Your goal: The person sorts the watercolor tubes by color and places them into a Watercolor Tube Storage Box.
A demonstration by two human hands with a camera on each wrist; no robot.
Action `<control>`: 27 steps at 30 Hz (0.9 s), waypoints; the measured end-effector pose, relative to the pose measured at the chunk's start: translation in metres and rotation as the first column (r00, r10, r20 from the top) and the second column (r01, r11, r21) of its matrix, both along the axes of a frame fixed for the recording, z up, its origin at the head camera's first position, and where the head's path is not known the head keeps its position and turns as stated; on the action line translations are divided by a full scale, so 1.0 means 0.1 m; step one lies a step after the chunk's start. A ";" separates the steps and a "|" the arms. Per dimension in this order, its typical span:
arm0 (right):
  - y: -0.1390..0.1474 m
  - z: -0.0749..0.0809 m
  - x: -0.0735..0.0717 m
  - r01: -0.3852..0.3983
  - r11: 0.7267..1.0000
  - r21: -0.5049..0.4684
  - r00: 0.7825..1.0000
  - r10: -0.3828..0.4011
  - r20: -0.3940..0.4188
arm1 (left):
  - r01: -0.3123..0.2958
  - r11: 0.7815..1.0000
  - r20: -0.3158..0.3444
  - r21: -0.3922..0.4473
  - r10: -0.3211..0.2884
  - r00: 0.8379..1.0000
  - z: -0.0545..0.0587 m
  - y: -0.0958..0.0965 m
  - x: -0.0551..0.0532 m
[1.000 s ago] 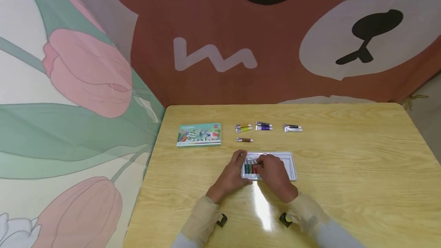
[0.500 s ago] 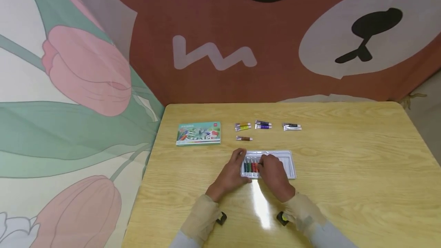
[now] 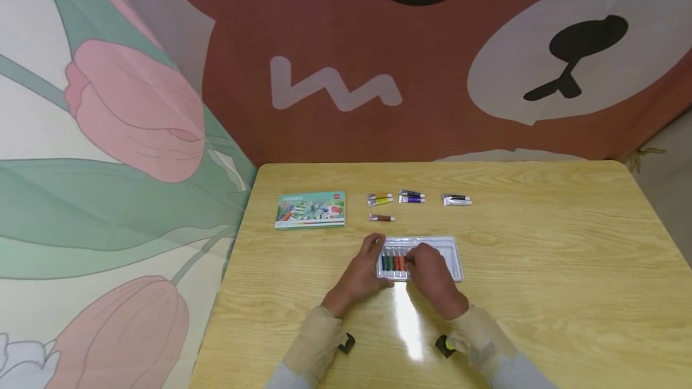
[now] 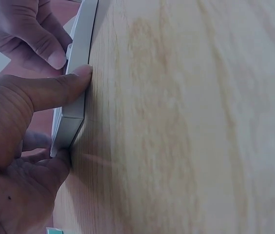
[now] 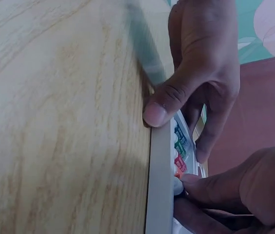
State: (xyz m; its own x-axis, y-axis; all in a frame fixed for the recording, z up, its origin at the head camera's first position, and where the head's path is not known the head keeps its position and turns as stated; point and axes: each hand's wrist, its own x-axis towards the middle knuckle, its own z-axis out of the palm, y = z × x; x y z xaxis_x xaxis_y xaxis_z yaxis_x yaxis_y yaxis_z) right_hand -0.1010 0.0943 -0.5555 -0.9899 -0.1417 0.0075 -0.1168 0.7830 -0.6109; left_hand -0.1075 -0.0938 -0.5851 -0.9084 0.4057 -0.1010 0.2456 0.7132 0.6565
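A white plastic tray (image 3: 453, 262) lies flat on the wooden table. My left hand (image 3: 361, 272) grips its left end, thumb on the near edge and fingers at the far side. Several paint tubes stand side by side in the tray's left part, among them a green tube (image 3: 390, 263) and a red tube (image 3: 397, 263). My right hand (image 3: 431, 275) reaches over the tray's middle. In the right wrist view, its thumb and fingers pinch a paint tube by the white cap (image 5: 178, 186), beside an orange tube (image 5: 177, 171); the held tube's body is mostly hidden.
Behind the tray lie a brown tube (image 3: 382, 218), a yellow pair (image 3: 381, 202), a blue and purple pair (image 3: 412, 199), and a black tube with a silvery-white one (image 3: 456, 202). A green illustrated box (image 3: 310, 210) lies at the back left. Printed curtains hang behind the table.
My right hand has shifted slightly over the tray, and the orange tube beside the red one shows more. The left hand keeps its grip on the tray's end.
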 end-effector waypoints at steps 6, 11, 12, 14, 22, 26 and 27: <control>-0.03 -0.03 0.04 -0.004 1.000 0.014 0.998 0.005 -0.069 | 0.001 1.000 0.000 -0.001 -0.001 1.000 -0.01 0.01 0.00; -0.03 -0.01 0.06 -0.038 0.999 -0.007 0.995 0.037 -0.090 | 0.003 1.000 0.005 0.007 -0.003 1.000 0.01 0.01 0.00; -0.03 0.00 0.06 -0.045 0.999 -0.016 0.994 0.044 -0.097 | 0.005 1.000 0.001 0.005 -0.005 1.000 0.01 0.00 0.00; -0.01 0.00 0.07 -0.061 0.998 -0.025 0.991 0.058 -0.119 | 0.007 1.000 -0.002 0.010 -0.007 1.000 0.00 0.00 0.00; 0.01 -0.03 0.07 -0.076 0.995 -0.062 0.985 0.066 -0.159 | 0.004 1.000 0.004 0.013 -0.004 1.000 0.00 0.00 -0.01; 0.02 -0.08 0.06 -0.044 0.994 -0.099 0.985 0.027 -0.169 | 0.003 1.000 -0.005 0.004 -0.003 1.000 0.00 0.01 -0.01; 0.02 -0.09 0.06 -0.041 0.993 -0.112 0.985 0.021 -0.168 | 0.000 1.000 -0.006 0.005 0.000 1.000 0.00 0.01 0.00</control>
